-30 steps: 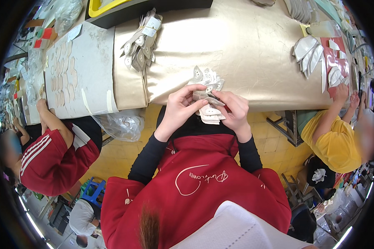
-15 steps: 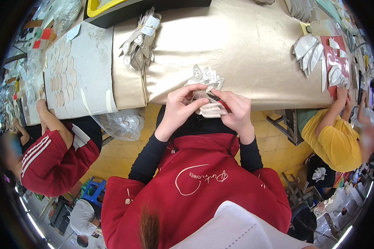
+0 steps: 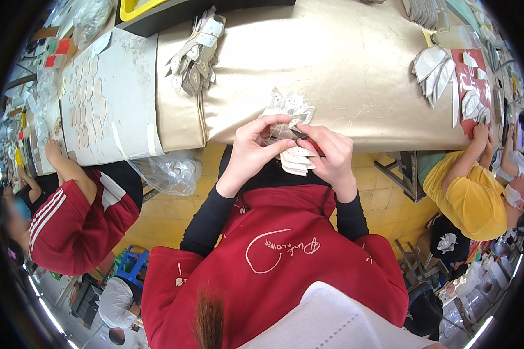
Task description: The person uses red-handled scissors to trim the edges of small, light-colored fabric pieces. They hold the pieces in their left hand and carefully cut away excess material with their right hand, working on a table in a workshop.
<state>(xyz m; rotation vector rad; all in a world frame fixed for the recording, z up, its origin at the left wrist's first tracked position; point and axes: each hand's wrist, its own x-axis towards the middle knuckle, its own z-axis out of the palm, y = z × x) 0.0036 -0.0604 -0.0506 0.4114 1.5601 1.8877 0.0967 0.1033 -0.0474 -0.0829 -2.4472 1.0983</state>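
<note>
Near the table's front edge, my left hand [image 3: 253, 148] is closed on a fanned stack of off-white cut pieces [image 3: 296, 164], which hangs below its thumb. Loose threads trail around the pieces. My right hand [image 3: 334, 152] grips small red-handled snips [image 3: 311, 145], their dark blades pointing toward the left fingertips. At those fingertips a pale tip of one piece shows, close to the blades. Just beyond my hands, more pale pointed pieces with small holes [image 3: 288, 106] overlap in a fan; how they join the held stack is hidden.
A tied bundle of similar pieces [image 3: 197, 58] lies at the back left, near a black tray with yellow [image 3: 206, 13]. White pieces [image 3: 434, 72] lie at right by a red sheet [image 3: 471, 70]. Co-workers sit left [image 3: 81, 227] and right [image 3: 466, 198]. A plastic bag [image 3: 169, 174] hangs left.
The held stack has turned and fanned out, so more of its faces and edges show below my left thumb. My hands stay nearly in place, the snips still in the right.
</note>
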